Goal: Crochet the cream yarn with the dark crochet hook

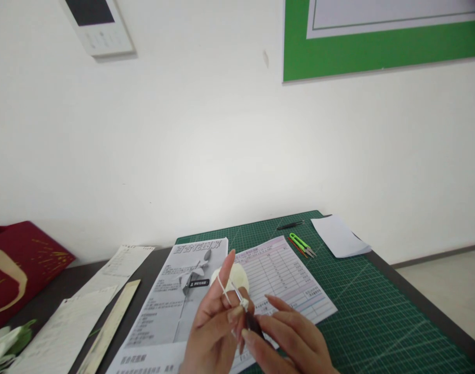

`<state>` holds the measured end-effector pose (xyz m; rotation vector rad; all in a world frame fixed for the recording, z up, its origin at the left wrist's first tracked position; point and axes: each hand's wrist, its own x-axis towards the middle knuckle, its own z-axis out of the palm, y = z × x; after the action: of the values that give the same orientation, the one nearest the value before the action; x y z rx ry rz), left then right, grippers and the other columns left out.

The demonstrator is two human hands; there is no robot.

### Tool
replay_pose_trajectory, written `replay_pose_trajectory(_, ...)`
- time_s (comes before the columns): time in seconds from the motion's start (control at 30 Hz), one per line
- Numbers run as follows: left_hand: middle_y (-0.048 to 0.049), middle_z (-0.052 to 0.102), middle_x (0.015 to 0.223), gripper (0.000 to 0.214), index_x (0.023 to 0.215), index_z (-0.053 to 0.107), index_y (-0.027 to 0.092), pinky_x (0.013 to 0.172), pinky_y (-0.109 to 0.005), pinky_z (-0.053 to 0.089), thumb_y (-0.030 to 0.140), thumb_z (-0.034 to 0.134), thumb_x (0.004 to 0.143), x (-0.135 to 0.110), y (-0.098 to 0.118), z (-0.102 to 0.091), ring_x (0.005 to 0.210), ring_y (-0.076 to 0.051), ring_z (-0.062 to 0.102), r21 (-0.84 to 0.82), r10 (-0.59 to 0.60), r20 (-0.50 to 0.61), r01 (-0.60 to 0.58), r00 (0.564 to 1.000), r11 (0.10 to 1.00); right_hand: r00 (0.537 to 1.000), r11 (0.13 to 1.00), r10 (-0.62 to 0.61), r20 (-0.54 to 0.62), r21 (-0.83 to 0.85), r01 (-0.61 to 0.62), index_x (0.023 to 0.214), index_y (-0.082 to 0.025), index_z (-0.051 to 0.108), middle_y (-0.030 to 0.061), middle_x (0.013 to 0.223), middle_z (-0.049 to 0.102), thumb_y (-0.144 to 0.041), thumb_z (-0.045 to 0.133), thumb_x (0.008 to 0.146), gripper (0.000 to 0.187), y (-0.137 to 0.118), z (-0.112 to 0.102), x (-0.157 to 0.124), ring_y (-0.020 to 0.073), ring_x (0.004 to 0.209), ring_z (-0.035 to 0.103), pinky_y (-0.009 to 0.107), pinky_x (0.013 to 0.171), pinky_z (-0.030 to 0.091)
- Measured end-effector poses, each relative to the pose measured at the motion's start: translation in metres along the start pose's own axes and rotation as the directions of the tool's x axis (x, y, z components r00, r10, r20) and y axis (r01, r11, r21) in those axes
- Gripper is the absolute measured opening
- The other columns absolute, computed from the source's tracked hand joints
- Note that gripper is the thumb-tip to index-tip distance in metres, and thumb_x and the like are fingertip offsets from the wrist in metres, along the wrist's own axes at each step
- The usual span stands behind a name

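My left hand (214, 327) pinches a small piece of white crochet work (244, 303) between thumb and fingers. Its index finger points up, with white yarn (223, 284) looped around it. In my right hand (292, 337) is a crochet hook (253, 325) with a dark handle, its metal shaft passing at the crochet piece and pointing up to the left. Behind my left fingers sits a pale ball of yarn (240, 276), partly hidden. Both hands are over printed sheets, close together at the bottom middle of the head view.
A printed pattern sheet (155, 311) and a form (276, 270) lie on a green cutting mat (370, 301). Green thread snips (300, 243), black tweezers (290, 226) and white paper (337, 236) lie farther back. At left are handwritten sheets (74, 322), a ruler (110, 327) and a red bag (23, 265).
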<state>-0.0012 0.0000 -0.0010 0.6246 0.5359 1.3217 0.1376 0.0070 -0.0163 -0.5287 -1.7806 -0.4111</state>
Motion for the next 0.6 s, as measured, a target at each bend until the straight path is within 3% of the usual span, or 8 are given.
replay_pose_trajectory(0.2,0.0044,0.051,0.059,0.057,0.126,0.051,0.034,0.052,-0.02,0.033,0.014,0.064,0.074,0.0,-0.003,-0.004,0.051,-0.007,0.041,0.133,0.09,-0.035,-0.084,0.995,0.987,0.999,0.997,0.044,0.014,0.062,-0.045,0.086,-0.014,0.067,0.0065,0.067,0.076,-0.013,0.06,0.081,0.009,0.003,-0.001,-0.007,0.0155,0.06,0.071,0.029,0.074,0.062)
replay_pose_trajectory(0.37,0.003,0.051,0.057,0.064,0.131,0.047,0.031,0.052,-0.019,0.031,0.016,0.066,0.072,0.002,-0.001,-0.009,0.05,-0.007,0.04,0.068,0.03,0.01,-0.031,0.999,0.997,0.999,0.993,0.051,0.018,0.108,-0.053,0.085,-0.016,0.067,0.0055,0.067,0.076,-0.014,0.056,0.084,0.011,0.005,-0.003,-0.007,0.0153,0.064,0.072,0.027,0.076,0.061)
replay_pose_trajectory(0.6,0.0026,0.052,0.06,0.064,0.129,0.047,0.038,0.054,-0.017,0.034,0.012,0.064,0.073,-0.002,0.004,-0.004,0.053,-0.007,0.044,0.017,-0.023,0.029,0.023,0.999,1.0,0.999,0.995,0.047,0.004,0.093,-0.047,0.08,-0.017,0.067,0.0039,0.066,0.077,-0.015,0.056,0.085,0.013,0.004,-0.005,0.0,0.014,0.062,0.072,0.027,0.075,0.061)
